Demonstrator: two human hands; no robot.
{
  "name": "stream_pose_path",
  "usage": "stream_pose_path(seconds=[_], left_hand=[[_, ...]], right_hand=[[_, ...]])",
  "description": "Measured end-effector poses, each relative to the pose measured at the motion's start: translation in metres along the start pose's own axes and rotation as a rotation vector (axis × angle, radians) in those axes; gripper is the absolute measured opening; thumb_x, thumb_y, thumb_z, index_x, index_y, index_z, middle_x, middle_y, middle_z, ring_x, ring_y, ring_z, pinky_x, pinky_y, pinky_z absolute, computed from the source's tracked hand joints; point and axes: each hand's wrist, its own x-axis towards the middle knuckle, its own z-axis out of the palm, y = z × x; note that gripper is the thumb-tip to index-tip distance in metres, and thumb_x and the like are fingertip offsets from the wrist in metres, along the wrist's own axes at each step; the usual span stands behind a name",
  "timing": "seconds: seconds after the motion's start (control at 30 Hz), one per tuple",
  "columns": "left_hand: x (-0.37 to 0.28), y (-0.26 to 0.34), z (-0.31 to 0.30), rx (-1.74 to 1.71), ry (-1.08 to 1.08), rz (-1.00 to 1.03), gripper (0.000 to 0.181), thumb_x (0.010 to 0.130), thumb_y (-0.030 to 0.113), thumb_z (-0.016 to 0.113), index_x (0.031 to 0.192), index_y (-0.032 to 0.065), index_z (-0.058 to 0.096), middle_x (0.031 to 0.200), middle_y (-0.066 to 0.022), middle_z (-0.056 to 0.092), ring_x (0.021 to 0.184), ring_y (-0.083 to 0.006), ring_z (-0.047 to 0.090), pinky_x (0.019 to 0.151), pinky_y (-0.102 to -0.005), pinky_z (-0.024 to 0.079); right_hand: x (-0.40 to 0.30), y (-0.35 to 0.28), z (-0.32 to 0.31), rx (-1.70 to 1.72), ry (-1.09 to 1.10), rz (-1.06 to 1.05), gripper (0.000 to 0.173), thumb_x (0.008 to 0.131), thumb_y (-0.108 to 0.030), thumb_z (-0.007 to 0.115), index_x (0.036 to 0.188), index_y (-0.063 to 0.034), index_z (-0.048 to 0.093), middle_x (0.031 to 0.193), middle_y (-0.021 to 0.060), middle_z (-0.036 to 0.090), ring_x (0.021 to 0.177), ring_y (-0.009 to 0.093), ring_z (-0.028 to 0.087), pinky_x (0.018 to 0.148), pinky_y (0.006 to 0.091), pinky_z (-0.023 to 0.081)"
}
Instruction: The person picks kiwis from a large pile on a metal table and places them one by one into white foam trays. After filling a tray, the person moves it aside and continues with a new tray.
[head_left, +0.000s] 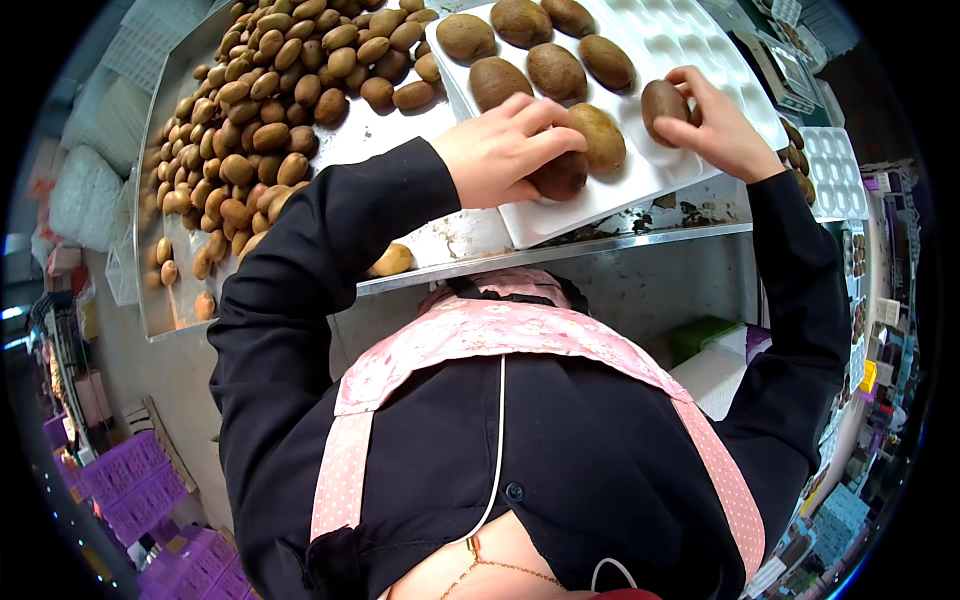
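A white plastic tray (525, 225) with moulded hollows lies tilted on the metal table, several brown kiwifruit in its left part. My left hand (517, 150) has its fingers around a kiwifruit (561, 177) in the tray's near left hollows, beside a lighter kiwifruit (598, 139). My right hand (709, 124) grips another kiwifruit (664, 112) between thumb and fingers, over the hollows right of the filled ones. Whether that fruit touches the tray cannot be told. Farther right, the tray's hollows (667, 41) hold no fruit.
A large heap of kiwifruit (270, 137) covers the left of the metal table (465, 264), whose raised edge runs before my body. A single kiwifruit (392, 259) lies near that edge. More white trays (831, 169) stand at the right. Purple crates (135, 480) are on the floor at lower left.
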Motion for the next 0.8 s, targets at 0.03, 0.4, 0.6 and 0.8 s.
stream_pose_path(seconds=[0.03,0.4,0.6,0.8], left_hand=[[-0.001,0.001,0.000,0.032,0.010,-0.002,0.060,0.064,0.007,0.073,0.118,0.0070,0.047,0.118,-0.0101,0.045,0.111,-0.0301,0.042,0.089,-0.0362,0.041],[0.000,0.016,-0.011,0.162,-0.114,0.084,0.041,0.072,0.002,0.057,0.111,0.0098,0.050,0.114,-0.0062,0.049,0.108,-0.0290,0.047,0.083,-0.0355,0.048],[-0.006,0.018,-0.001,0.108,-0.017,0.013,0.043,0.072,0.009,0.061,0.114,0.0095,0.051,0.112,-0.0117,0.049,0.108,-0.0290,0.047,0.088,-0.0363,0.044],[0.051,0.029,0.024,0.181,0.041,-0.343,0.046,0.069,0.028,0.068,0.104,0.0039,0.051,0.098,-0.0133,0.054,0.092,-0.0320,0.054,0.079,-0.0399,0.046]], right_hand=[[0.002,-0.001,0.001,0.063,0.017,0.116,0.055,0.076,-0.036,0.065,0.114,-0.0017,0.045,0.098,0.0173,0.055,0.082,0.024,0.056,0.071,0.0334,0.046],[-0.026,-0.005,0.019,-0.193,0.256,-0.209,0.045,0.071,-0.021,0.073,0.103,-0.0031,0.047,0.096,0.0125,0.048,0.087,0.029,0.050,0.076,0.0347,0.045],[-0.045,-0.019,0.039,-0.259,0.380,-0.256,0.038,0.071,-0.026,0.072,0.093,-0.0034,0.050,0.095,0.0116,0.052,0.083,0.029,0.049,0.071,0.0350,0.043],[-0.034,-0.011,0.068,-0.388,0.565,-0.309,0.033,0.071,-0.022,0.072,0.085,-0.0041,0.048,0.092,0.0099,0.049,0.080,0.028,0.048,0.068,0.0350,0.043]])
